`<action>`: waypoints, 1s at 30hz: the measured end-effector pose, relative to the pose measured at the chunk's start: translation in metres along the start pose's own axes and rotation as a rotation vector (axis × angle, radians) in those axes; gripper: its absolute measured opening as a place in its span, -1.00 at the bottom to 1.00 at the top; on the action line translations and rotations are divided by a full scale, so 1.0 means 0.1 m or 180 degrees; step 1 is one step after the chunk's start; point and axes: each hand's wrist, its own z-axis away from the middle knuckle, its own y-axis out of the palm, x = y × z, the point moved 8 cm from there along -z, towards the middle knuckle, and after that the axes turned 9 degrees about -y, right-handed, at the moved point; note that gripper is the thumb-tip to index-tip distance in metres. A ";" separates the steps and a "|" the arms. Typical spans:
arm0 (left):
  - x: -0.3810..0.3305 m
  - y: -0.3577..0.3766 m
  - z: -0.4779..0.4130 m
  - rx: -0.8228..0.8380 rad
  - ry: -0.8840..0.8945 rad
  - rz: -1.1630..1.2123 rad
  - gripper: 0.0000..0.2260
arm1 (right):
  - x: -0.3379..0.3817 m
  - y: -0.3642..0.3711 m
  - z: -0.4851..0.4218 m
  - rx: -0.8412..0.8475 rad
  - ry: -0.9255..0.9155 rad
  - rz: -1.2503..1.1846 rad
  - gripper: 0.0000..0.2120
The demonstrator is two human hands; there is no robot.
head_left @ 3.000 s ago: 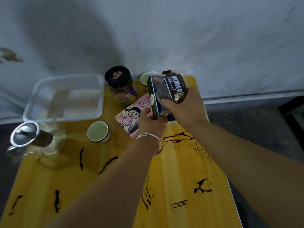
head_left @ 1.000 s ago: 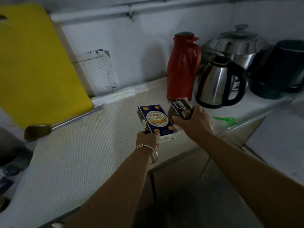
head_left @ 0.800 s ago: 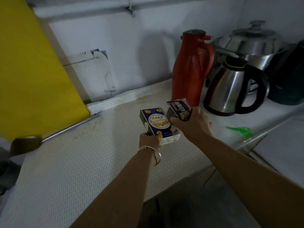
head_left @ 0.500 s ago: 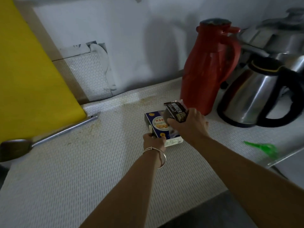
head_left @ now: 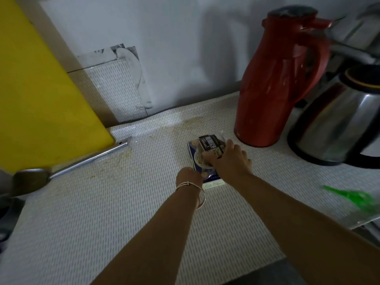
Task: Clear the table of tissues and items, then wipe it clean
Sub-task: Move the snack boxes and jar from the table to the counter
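While the blue box (head_left: 206, 174) lies flat on the table (head_left: 102, 202) just left of the red flask (head_left: 275, 83), the left hand (head_left: 188, 176) grips its near corner and the right hand (head_left: 229, 161) pinches the dark packet (head_left: 209, 141) on top. Open room spreads left toward the ladle (head_left: 61, 171); the packet's white print is too blurred to read.

Dim and murky, brightest on the wall (head_left: 174, 48) and the counter's (head_left: 102, 212) back edge. Casts a soft shadow left of the red flask (head_left: 275, 79). Glints faintly off the steel kettle (head_left: 337, 124). Smears the green object (head_left: 357, 199) at the counter's right edge into blur; bows lines toward the corners.
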 end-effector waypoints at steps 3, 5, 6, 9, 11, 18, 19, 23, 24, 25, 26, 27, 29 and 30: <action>0.00 -0.08 -0.03 -0.0222 0.0037 0.0318 -0.68 | -0.01 -0.13 0.03 -0.0134 -0.0092 -0.0161 -0.35; -0.05 -0.15 0.03 -0.0472 0.0158 0.0520 -0.68 | -0.04 -0.27 0.13 -0.0337 -0.0090 -0.0268 -0.43; -0.07 -0.20 0.10 -0.0625 0.0246 0.0659 -0.69 | -0.06 -0.31 0.18 -0.0412 -0.0081 -0.0310 -0.47; -0.22 -0.20 0.46 -0.0680 0.0826 0.0788 -0.74 | -0.15 -0.47 0.50 -0.0665 -0.0013 -0.0505 -0.56; -0.27 -0.07 0.72 -0.0431 0.1244 0.0760 -0.76 | -0.23 -0.59 0.77 -0.0874 0.0075 -0.0616 -0.56; -0.14 0.86 1.82 0.0625 0.1899 0.0405 -0.81 | -0.94 -1.22 2.08 -0.1695 0.0584 -0.0646 -0.62; -0.11 1.06 2.03 0.0790 0.1951 0.0368 -0.83 | -1.09 -1.33 2.31 -0.1846 0.0666 -0.0605 -0.63; 0.05 1.86 2.88 0.1499 0.2052 0.0262 -0.85 | -1.70 -1.72 3.20 -0.2230 0.1074 -0.0455 -0.65; 0.10 2.06 3.10 0.1626 0.2137 0.0217 -0.85 | -1.87 -1.81 3.43 -0.2307 0.1186 -0.0455 -0.65; 0.15 2.23 3.29 0.1726 0.2209 0.0174 -0.85 | -2.00 -1.90 3.62 -0.2389 0.1268 -0.0442 -0.65; 0.21 2.41 3.53 0.1855 0.2285 0.0102 -0.84 | -2.15 -1.99 3.85 -0.2471 0.1389 -0.0419 -0.65; 0.28 2.63 3.81 0.2040 0.2334 0.0039 -0.84 | -2.33 -2.09 4.12 -0.2593 0.1497 -0.0375 -0.65; 0.49 3.05 4.40 0.2472 0.2312 -0.0058 -0.83 | -2.70 -2.29 4.66 -0.2794 0.1718 -0.0314 -0.64; 0.61 3.26 4.68 0.2656 0.2272 -0.0087 -0.83 | -2.89 -2.37 4.93 -0.2853 0.1839 -0.0291 -0.63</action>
